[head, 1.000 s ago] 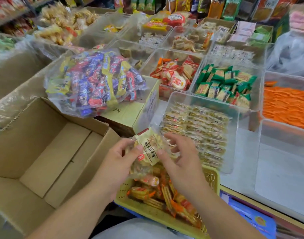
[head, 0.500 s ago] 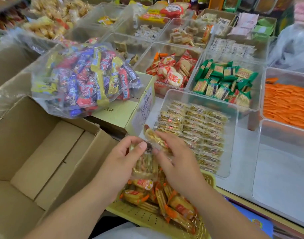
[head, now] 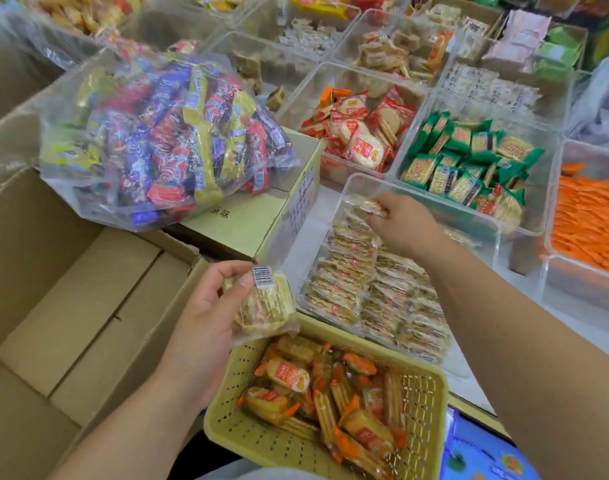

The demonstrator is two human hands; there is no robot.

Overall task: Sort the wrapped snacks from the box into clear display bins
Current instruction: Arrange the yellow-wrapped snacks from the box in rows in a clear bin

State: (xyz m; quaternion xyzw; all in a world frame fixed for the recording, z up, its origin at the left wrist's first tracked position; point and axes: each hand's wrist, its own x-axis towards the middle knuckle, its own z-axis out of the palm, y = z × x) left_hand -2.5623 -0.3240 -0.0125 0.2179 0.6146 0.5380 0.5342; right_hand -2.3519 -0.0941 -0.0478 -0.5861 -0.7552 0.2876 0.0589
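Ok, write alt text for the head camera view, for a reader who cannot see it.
A person's right hand pinches a wrapped snack over a clear bin holding rows of similar snacks, while the left hand grips another snack pack above a yellow basket of orange-wrapped snacks. An open cardboard box sits at the left.

Big clear plastic bag of blue, red and gold sweets (head: 164, 140) sits on a closed yellowish cardboard carton (head: 242, 218); blue printed sheet (head: 483, 455) bottom right.
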